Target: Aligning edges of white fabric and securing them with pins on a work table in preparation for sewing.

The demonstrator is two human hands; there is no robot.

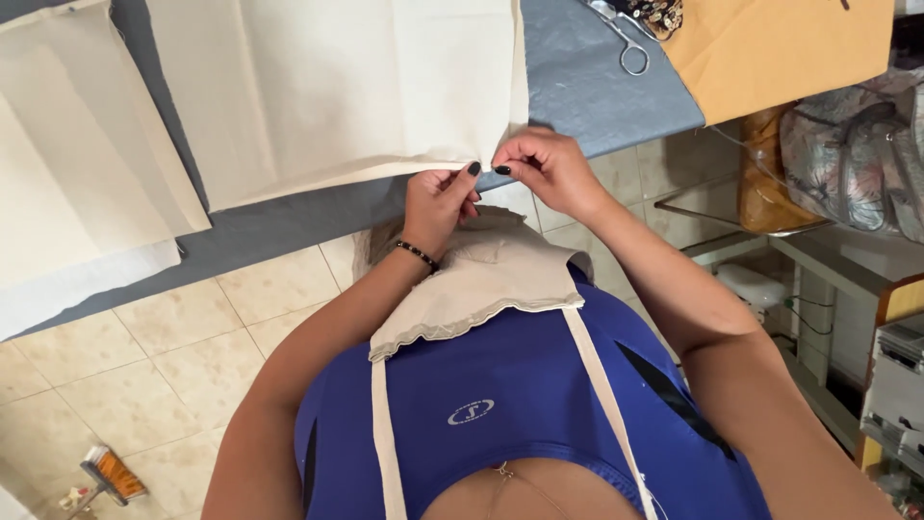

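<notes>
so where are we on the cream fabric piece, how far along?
Looks done: the cream fabric panel lies flat on the grey table, and more cream pieces lie beside it. In hand: left hand and right hand both pinch the panel's near corner at the table edge. Untouched: scissors lie on the table, and another fabric piece with straps is draped on the person's chest.

Beige tiled floor [144,376] below; grey table [597,87] far across; metal shelving [760,246] right, holding bags [847,154], under even light.
</notes>
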